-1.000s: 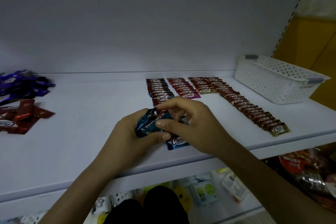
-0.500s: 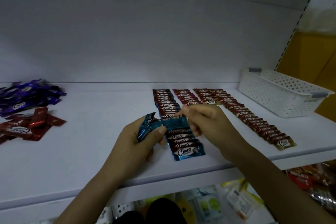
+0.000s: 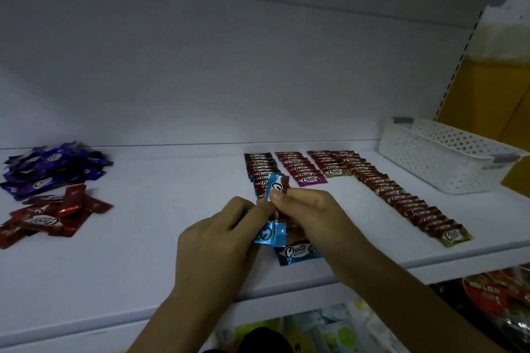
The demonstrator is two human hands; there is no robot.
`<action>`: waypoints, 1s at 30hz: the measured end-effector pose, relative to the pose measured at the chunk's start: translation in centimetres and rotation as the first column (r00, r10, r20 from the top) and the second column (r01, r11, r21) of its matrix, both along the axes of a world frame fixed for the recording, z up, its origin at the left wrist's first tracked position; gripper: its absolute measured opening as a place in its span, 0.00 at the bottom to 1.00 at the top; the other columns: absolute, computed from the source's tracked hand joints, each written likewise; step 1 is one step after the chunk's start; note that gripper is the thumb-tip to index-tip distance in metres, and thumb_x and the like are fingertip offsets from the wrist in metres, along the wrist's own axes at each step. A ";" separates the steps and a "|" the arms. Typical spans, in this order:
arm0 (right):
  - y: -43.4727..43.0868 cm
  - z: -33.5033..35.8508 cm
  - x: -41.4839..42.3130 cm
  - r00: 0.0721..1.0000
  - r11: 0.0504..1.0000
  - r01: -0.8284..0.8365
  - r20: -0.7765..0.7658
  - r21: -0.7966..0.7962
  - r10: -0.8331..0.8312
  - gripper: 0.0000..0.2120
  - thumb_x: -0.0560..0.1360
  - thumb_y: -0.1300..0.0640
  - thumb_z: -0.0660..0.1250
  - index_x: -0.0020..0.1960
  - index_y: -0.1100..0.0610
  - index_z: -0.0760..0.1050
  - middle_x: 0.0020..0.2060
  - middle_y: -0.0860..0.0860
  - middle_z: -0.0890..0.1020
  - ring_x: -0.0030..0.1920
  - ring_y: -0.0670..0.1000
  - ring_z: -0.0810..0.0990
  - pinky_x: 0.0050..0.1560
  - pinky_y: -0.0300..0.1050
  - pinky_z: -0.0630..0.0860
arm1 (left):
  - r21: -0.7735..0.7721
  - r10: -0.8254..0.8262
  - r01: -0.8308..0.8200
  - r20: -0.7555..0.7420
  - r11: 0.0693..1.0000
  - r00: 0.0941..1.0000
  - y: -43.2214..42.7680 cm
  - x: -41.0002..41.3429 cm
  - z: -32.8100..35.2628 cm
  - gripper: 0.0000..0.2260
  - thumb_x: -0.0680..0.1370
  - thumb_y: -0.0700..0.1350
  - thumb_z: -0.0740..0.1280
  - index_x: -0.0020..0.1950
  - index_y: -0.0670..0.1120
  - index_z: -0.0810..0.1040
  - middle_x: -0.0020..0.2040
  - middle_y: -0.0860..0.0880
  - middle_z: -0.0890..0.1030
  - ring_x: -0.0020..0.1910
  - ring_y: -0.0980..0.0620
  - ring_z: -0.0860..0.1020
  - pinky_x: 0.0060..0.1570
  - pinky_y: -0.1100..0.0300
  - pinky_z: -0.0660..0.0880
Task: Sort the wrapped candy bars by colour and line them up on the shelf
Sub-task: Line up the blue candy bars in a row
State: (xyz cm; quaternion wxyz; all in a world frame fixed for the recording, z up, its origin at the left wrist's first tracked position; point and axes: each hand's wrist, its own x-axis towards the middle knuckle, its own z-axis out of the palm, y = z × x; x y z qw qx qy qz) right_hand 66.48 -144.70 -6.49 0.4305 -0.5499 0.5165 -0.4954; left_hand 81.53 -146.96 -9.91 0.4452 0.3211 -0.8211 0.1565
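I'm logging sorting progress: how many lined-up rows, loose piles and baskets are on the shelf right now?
Lined-up rows: 4 (blue row, magenta row, short gold row, long gold row)
Loose piles: 2 (purple pile, red pile)
Baskets: 1 (white basket)
Total: 7
The left hand and right hand hold more blue bars, uncounted.

I take this for a shop; white shelf (image 3: 143, 266) on a slotted upright (image 3: 459, 66); packaged goods (image 3: 329, 332) stocked on the tier below.
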 end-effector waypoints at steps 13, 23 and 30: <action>1.5 0.4 -7.2 0.794 0.974 -0.085 -0.605 -0.211 -0.062 0.06 0.73 0.61 0.70 0.46 0.53 0.84 0.38 0.43 0.85 0.39 0.41 0.81 0.41 0.30 0.74 | 0.554 0.003 0.073 -0.135 0.830 0.991 -1.4 0.0 -1.2 0.10 0.75 0.54 0.67 0.56 0.58 0.77 0.50 0.57 0.83 0.46 0.53 0.81 0.39 0.59 0.76; 1.6 -1.5 -6.1 0.624 0.948 -0.192 -0.777 -0.253 -0.081 0.03 0.68 0.50 0.74 0.42 0.46 0.84 0.37 0.36 0.77 0.46 0.40 0.73 0.51 0.40 0.63 | 0.704 0.029 0.468 -0.569 0.535 0.822 -2.1 0.5 -0.5 0.03 0.76 0.45 0.68 0.48 0.54 0.78 0.36 0.57 0.82 0.26 0.61 0.75 0.24 0.69 0.69; 1.1 -2.1 -5.9 0.522 0.938 -0.210 -0.843 -0.275 -0.130 0.05 0.70 0.47 0.72 0.45 0.45 0.82 0.40 0.33 0.72 0.49 0.37 0.70 0.52 0.29 0.56 | 0.706 0.023 0.479 -0.573 0.521 0.819 -2.3 0.5 -0.7 0.04 0.76 0.46 0.68 0.49 0.53 0.78 0.36 0.59 0.82 0.27 0.62 0.76 0.24 0.71 0.69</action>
